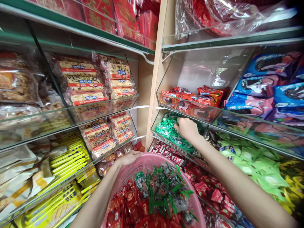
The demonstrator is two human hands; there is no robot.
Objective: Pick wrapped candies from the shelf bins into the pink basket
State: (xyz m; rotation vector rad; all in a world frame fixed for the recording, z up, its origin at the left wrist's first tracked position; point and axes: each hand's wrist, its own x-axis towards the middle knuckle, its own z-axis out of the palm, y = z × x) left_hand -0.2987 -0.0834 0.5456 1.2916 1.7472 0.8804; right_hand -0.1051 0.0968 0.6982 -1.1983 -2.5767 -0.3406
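Observation:
A pink plastic basket (152, 156) is low in the middle of the head view. Red-wrapped candies (125, 204) fill its left and front part, and clear packets with green ends (163, 183) lie heaped at its right. My left hand (129, 157) grips the basket's far left rim, its fingertips partly hidden. My right hand (187, 128) reaches into a glass-fronted bin of small green-wrapped candies (166, 126). Its fingers are curled down against those candies, and whatever they hold is hidden from view.
Glass shelf edges (190, 114) run just above my right hand. Red biscuit packs (199, 101) sit over it, light green packets (251, 161) to its right, red candies (211, 186) beneath. Wrapped snack bars (85, 82) and yellow packets (66, 158) line the left shelves.

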